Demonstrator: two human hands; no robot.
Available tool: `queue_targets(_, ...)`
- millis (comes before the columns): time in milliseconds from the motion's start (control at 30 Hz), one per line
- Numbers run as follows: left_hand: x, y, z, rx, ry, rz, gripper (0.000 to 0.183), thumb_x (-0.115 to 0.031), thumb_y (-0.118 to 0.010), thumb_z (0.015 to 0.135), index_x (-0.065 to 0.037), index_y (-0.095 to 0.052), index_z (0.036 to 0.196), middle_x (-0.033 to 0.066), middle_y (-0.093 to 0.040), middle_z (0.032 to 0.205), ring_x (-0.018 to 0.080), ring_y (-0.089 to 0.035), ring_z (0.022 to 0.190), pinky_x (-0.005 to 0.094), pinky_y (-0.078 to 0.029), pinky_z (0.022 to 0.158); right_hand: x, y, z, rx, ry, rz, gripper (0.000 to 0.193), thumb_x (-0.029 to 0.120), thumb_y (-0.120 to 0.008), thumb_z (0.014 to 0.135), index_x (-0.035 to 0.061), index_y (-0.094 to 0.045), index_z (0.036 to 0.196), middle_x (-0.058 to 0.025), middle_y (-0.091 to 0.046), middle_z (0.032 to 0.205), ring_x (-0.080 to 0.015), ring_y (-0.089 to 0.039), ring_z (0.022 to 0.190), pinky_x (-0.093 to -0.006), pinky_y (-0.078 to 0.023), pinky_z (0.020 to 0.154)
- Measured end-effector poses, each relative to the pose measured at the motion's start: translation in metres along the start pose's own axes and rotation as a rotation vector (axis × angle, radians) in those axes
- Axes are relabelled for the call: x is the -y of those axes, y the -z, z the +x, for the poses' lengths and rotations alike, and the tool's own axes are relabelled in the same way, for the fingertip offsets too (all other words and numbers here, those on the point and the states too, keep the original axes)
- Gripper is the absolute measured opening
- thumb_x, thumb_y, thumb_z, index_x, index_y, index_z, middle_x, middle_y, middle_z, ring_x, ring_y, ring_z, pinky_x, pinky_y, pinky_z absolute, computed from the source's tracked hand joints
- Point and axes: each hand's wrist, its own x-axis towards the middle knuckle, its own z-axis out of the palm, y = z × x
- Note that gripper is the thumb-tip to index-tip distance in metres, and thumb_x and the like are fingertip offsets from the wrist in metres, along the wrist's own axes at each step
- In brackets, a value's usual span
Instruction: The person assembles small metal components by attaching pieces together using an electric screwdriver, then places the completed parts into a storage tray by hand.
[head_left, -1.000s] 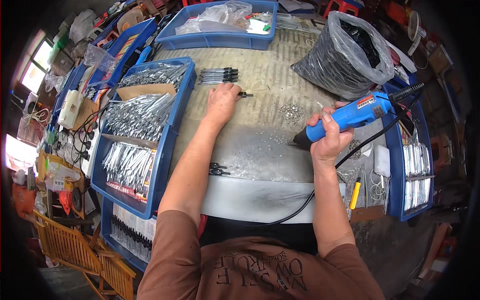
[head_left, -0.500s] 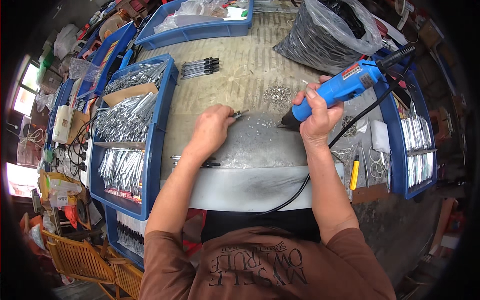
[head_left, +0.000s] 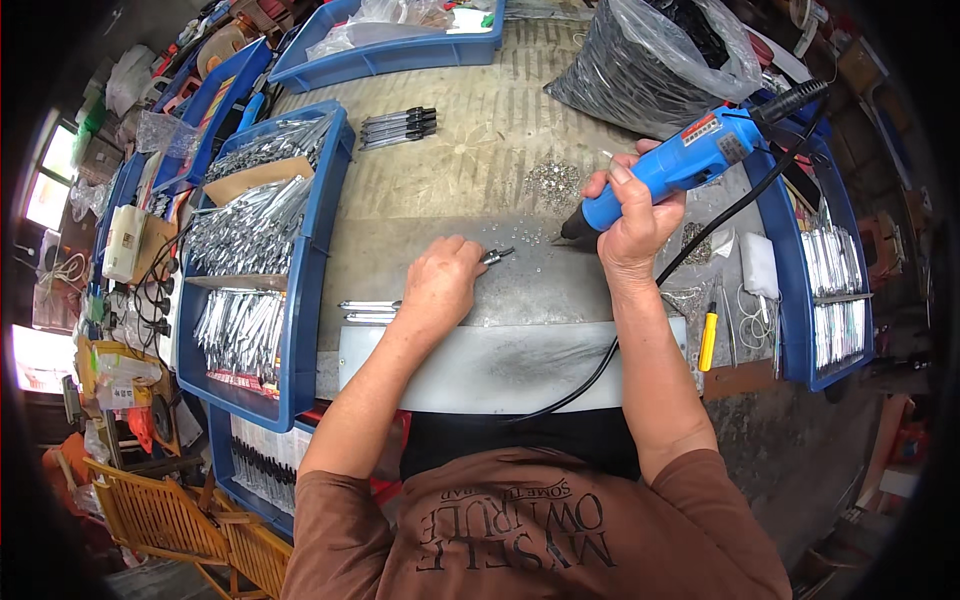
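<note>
My left hand [head_left: 441, 284] is closed with its back up over the middle of the table. From between its fingers pokes the black and silver end of a pen [head_left: 497, 256]; the rest lies under my hand. My right hand [head_left: 640, 222] grips a blue corded power tool [head_left: 655, 185] by its body. Its black tapered nose points down and left at small shiny bits [head_left: 525, 240] scattered on the grey work surface, right of the pen. Just beyond lies a denser pile of shiny bits [head_left: 555, 185]. Several pens [head_left: 370, 311] lie beside my left wrist.
A row of pens [head_left: 398, 127] lies further back. On the left stands a blue divided tray [head_left: 318, 240] full of silver pen parts; another blue tray [head_left: 790, 290] is at right. A plastic bag [head_left: 625, 95] stands at the back. A yellow-handled screwdriver [head_left: 708, 340] lies near the tool's black cord [head_left: 600, 385].
My left hand has moved right and nearer to me with the pen, whose end now shows further right. The right hand and the tool have barely moved.
</note>
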Motion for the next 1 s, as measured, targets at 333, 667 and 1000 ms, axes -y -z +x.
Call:
queue_targets(333,-0.0025,-0.0001,0.0031,0.016,0.059,-0.017,0.011,-0.007,-0.064,0.069,-0.003,-0.056,0.074,0.0088,-0.056,0.074,0.0284,-0.055,0.074,0.0378,-0.044,0.064,0.0019,-0.0011,-0.0003,0.012,0.0,-0.006,0.037,0.006,-0.058,0.069,-0.0051,-0.042,0.101,-0.0098,-0.05,0.073,-0.0168,-0.054,0.054,-0.0297,-0.045,0.052)
queue_targets(667,-0.0037,0.0001,0.0034,0.016,0.107,-0.05,0.01,-0.007,-0.065,0.068,-0.003,-0.057,0.071,0.0083,-0.056,0.073,0.0276,-0.055,0.074,0.0375,-0.044,0.063,0.0013,-0.0052,-0.0056,0.013,0.002,-0.028,0.038,0.006,-0.058,0.067,-0.0047,-0.044,0.1,-0.01,-0.052,0.074,-0.0212,-0.054,0.052,-0.0333,-0.046,0.051)
queue_targets(1000,-0.0011,-0.0064,0.0002,-0.045,0.074,-0.005,0.01,-0.008,-0.065,0.067,-0.004,-0.058,0.072,0.0076,-0.055,0.072,0.0275,-0.055,0.074,0.0378,-0.044,0.063,-0.001,-0.0072,-0.0092,0.051,-0.004,-0.004,0.039,0.006,-0.059,0.066,-0.0031,-0.044,0.101,-0.0094,-0.051,0.073,-0.0206,-0.054,0.053,-0.0328,-0.046,0.05)
